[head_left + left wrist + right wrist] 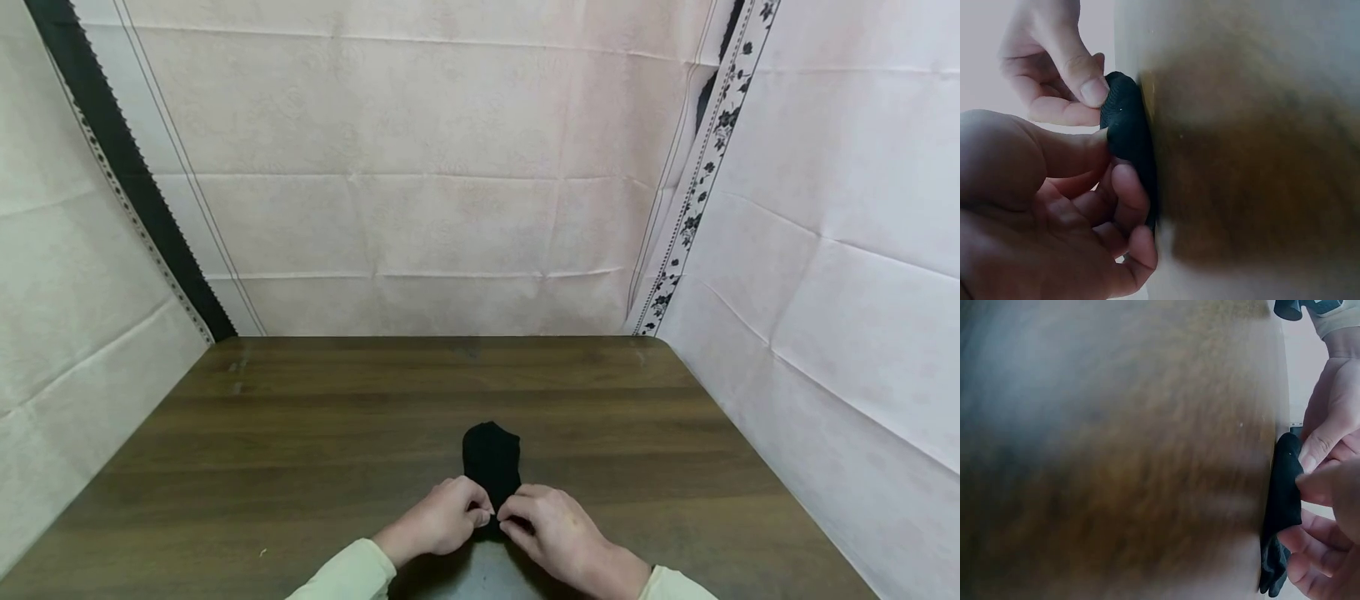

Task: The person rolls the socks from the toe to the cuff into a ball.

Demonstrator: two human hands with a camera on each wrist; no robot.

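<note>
A black knit sock lies on the wooden table, its longer part pointing away from me. At its near end, my left hand pinches the fabric between thumb and fingers. Close beside it, my right hand pinches the same end from the right. Fine ribbing shows on the bunched sock in the left wrist view, with both thumbs pressing on it. From the right wrist, the sock appears low against the tabletop, its lower end in loose folds.
The brown wood-grain table runs back to a pale cloth backdrop. More pale cloth hangs at the left and right, the right one with a floral border. A tiny white scrap lies at the front left.
</note>
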